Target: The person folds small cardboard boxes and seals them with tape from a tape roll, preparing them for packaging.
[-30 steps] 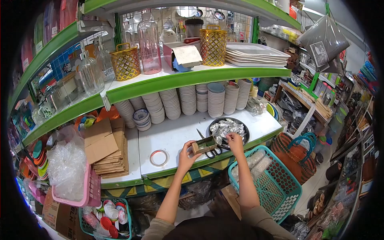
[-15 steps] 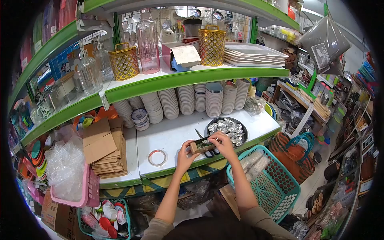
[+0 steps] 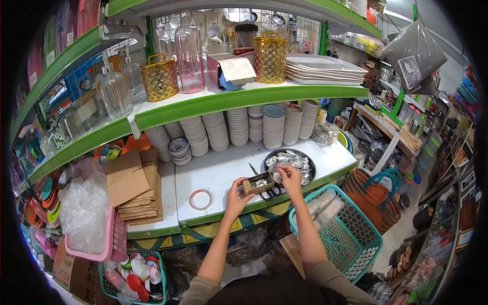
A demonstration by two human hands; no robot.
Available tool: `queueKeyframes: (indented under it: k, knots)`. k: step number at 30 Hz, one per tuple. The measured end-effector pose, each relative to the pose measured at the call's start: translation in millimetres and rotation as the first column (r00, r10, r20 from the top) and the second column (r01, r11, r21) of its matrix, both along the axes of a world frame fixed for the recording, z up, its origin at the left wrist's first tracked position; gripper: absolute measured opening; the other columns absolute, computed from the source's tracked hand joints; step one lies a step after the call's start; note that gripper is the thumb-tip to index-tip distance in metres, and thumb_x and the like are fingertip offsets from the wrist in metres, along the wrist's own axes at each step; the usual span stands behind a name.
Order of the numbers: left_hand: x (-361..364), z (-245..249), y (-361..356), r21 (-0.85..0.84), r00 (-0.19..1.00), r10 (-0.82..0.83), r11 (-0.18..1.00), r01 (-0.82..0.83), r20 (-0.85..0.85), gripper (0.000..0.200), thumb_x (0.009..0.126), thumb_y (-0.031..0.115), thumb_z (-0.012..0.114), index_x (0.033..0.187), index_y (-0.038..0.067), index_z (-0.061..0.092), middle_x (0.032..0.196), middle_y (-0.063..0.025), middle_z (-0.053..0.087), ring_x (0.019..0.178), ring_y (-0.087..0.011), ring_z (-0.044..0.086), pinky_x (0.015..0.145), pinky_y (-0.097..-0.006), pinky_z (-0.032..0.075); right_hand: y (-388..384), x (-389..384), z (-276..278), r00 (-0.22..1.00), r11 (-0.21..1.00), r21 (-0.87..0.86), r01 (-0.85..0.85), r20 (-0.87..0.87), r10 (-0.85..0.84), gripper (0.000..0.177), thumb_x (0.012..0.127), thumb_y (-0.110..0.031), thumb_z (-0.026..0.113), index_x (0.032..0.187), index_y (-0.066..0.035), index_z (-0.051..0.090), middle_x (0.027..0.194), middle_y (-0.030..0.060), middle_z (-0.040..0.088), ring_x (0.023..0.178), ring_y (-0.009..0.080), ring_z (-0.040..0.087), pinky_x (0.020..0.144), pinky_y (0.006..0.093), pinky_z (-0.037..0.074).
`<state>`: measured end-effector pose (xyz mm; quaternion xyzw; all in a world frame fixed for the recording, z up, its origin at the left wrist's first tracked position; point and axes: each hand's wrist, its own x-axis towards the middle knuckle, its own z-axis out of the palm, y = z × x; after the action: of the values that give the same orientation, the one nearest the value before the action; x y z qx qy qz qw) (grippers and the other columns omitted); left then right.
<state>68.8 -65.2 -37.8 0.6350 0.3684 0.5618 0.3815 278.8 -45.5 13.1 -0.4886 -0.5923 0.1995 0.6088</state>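
My left hand (image 3: 236, 197) grips a small open brown cardboard box (image 3: 249, 187) above the front of the white shelf. A crinkled silver foil piece (image 3: 261, 183) lies inside the box. My right hand (image 3: 291, 181) is beside the box's right end, fingers pinched on another silver foil piece (image 3: 276, 176). Just behind it is a dark round pan (image 3: 313, 175) holding several foil pieces (image 3: 296, 161). Partly hidden under the box is a pair of scissors with black handles (image 3: 275, 192).
A tape roll (image 3: 201, 200) lies left of my hands, with stacked flat cardboard (image 3: 140, 201) further left. Stacked bowls (image 3: 215, 131) line the shelf's back. Below the shelf edge stand a teal basket (image 3: 375, 249) and a pink basket (image 3: 120, 243).
My right hand has moved right from over the box to the pan's near-left edge. The foil piece inside the box now shows. My left hand keeps holding the box in nearly the same place.
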Motion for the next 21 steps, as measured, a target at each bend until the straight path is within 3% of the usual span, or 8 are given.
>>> queueKeyframes:
  k: [4,6,9,16,18,21]
  knots:
    - [-0.6,-0.4,-0.3,-0.001,1.0,0.008,1.0,-0.008,-0.011,0.063,0.072,0.001,0.077,0.126,0.006,0.045,0.124,-0.0126,0.053,0.117,-0.0238,0.052,0.093,-0.0388,0.051,20.2,17.6,-22.9,0.988,0.99,-0.043,0.134,0.083,-0.13,0.015,0.078,-0.004,0.068,0.092,-0.001,0.07,0.076,0.0097,0.068,0.068,0.0154,0.064,0.064,0.0272,0.05]
    - [-0.2,0.1,0.1,-0.003,0.999,0.015,1.0,-0.015,-0.029,0.063,0.072,0.001,0.077,0.126,0.007,0.045,0.124,-0.0125,0.053,0.116,-0.0237,0.053,0.093,-0.0386,0.051,28.8,24.3,-30.3,0.918,0.968,-0.13,0.214,0.365,-0.154,0.018,0.071,-0.006,0.074,0.087,0.0,0.069,0.074,0.0121,0.068,0.067,0.0189,0.065,0.063,0.0297,0.052]
    - [-0.6,-0.2,0.6,-0.02,1.0,0.005,1.0,-0.005,-0.005,0.063,0.072,0.001,0.077,0.126,0.007,0.046,0.123,-0.0123,0.053,0.116,-0.0237,0.052,0.093,-0.0384,0.051,34.5,21.7,-35.5,0.894,0.941,-0.235,0.244,0.43,-0.125,0.024,0.064,-0.008,0.079,0.084,0.0,0.069,0.075,0.013,0.068,0.068,0.0226,0.066,0.064,0.032,0.053]
    - [-1.5,0.8,0.6,-0.029,1.0,-0.01,1.0,0.01,-0.01,0.065,0.071,0.001,0.077,0.127,0.007,0.045,0.124,-0.0135,0.051,0.121,-0.0253,0.048,0.095,-0.0394,0.051,32.2,16.4,-36.5,0.868,0.932,-0.246,0.267,0.482,-0.121,0.029,0.058,-0.008,0.082,0.084,0.0,0.07,0.073,0.0135,0.067,0.067,0.0238,0.066,0.065,0.0337,0.053]
    - [-1.7,1.3,0.1,-0.028,1.0,-0.007,1.0,0.007,-0.016,0.065,0.071,0.001,0.077,0.127,0.007,0.045,0.124,-0.0136,0.051,0.121,-0.0253,0.048,0.095,-0.0395,0.05,32.5,16.1,-37.4,0.883,0.948,-0.198,0.248,0.449,-0.137,0.021,0.061,0.0,0.07,0.082,0.0,0.068,0.07,0.0167,0.064,0.069,0.031,0.065,0.066,0.0371,0.051]
    - [-1.7,0.4,0.9,-0.027,1.0,-0.008,1.0,0.007,-0.019,0.065,0.071,0.001,0.077,0.127,0.007,0.045,0.124,-0.0138,0.051,0.121,-0.0255,0.048,0.095,-0.0396,0.05,31.9,17.7,-36.1,0.891,0.943,-0.233,0.24,0.438,-0.118,0.02,0.06,0.002,0.068,0.08,0.0,0.068,0.071,0.0182,0.065,0.07,0.0319,0.065,0.066,0.0365,0.052]
